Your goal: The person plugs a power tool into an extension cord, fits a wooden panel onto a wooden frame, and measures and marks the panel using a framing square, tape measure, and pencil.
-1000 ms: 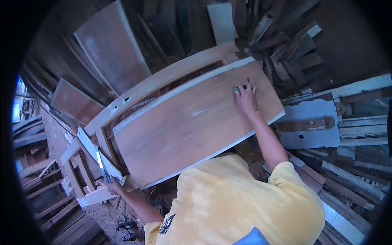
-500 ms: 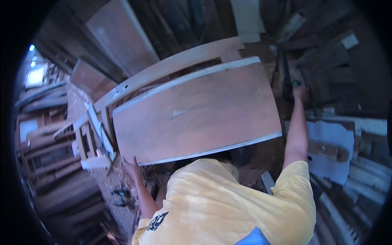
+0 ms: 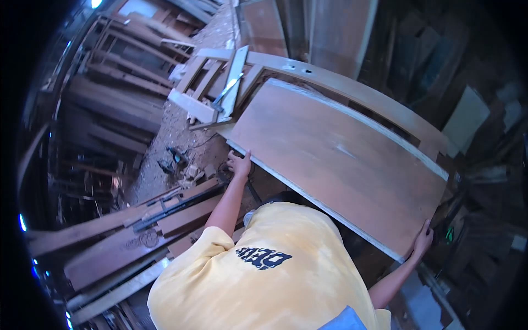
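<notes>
A wide, flat wooden panel (image 3: 335, 165) with pale, rough long edges lies before me, slanting down to the right. My left hand (image 3: 240, 164) is closed on its near edge by the left corner, thumb on top. At the right end, my right hand (image 3: 422, 240) grips the panel's short edge near the near corner; some of its fingers are hidden. Beneath and beyond the panel, a long wooden frame (image 3: 363, 91) shows along the far side.
Left of the panel stands a slatted wooden piece (image 3: 201, 80) with a metal tool (image 3: 228, 92) lying on it. Wood scraps (image 3: 192, 173) and a dark tool (image 3: 175, 155) are on the floor. Stacked boards (image 3: 132, 242) fill the lower left. Tall panels (image 3: 341, 33) lean at the back.
My right hand has moved from the dark things at the right to the panel's right edge. My left hand remains at the near left corner. The view has turned, so the panel now slants.
</notes>
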Tool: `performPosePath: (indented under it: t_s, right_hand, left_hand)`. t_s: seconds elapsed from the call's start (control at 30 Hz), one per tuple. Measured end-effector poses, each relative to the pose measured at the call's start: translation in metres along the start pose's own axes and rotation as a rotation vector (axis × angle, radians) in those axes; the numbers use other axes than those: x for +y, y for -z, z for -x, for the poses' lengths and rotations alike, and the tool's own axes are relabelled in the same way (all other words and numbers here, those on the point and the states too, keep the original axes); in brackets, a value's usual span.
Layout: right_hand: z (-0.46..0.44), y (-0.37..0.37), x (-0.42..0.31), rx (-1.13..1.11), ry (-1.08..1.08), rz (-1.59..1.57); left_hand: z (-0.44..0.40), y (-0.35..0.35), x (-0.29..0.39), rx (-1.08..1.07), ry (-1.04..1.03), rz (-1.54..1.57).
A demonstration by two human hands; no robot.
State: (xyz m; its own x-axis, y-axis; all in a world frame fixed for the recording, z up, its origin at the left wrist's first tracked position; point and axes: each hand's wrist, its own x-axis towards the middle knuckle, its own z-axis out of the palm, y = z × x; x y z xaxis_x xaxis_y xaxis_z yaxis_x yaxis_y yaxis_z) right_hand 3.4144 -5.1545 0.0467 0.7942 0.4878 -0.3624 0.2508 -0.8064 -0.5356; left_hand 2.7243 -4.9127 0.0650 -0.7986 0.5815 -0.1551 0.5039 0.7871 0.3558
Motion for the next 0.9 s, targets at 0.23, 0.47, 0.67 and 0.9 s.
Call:
performPosePath:
  t_s: [0.23, 0.47, 0.67, 0.9]
  right_hand:
    - [-0.106, -0.034, 0.016, -0.092, 0.108, -0.171]
    - [-0.020, -0.008, -0.084, -0.003, -0.182, -0.196]
    - [0.039, 0.039, -0.060, 0.173, 0.079, -0.628]
    - [0.191, 0.093, -0.070, 0.454, 0.235, -0.975]
  left_hand:
    - [0.014, -0.043, -0.044, -0.694, 0.530, 1.138]
    - [0.026, -0.037, -0.024, -0.817, 0.441, 1.242]
    - [0.045, -0.014, -0.013, -0.744, 0.547, 1.249]
    - [0.032, 0.056, 0.009, -1.004, 0.296, 1.773]
